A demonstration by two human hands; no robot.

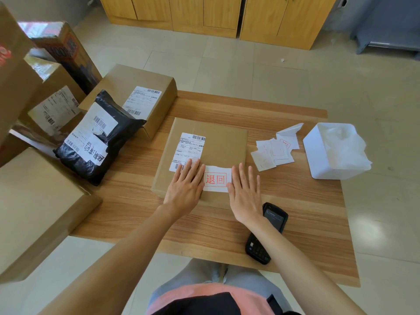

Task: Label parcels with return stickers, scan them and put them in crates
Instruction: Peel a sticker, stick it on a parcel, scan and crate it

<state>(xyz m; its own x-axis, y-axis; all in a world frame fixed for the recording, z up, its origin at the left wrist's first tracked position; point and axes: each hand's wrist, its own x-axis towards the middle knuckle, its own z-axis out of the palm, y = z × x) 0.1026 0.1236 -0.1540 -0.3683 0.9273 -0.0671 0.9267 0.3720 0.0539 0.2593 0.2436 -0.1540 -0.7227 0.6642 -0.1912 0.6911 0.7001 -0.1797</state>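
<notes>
We count one flat cardboard parcel [223, 142] mid-table [295, 201], one return sticker [217, 179] at its 6 o'clock edge. Left hand [185, 185] and right hand [245, 192] press flat beside it, fingers straight, grasping nothing. One scanner [267, 233] at 5 o'clock, one black poly bag [100, 137] at 9 (already stickered).

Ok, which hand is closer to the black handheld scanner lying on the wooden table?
Right. The right hand lies flat on the cardboard parcel, its wrist just beside the black handheld scanner. The left hand presses the parcel farther away, across the white return sticker.
</notes>
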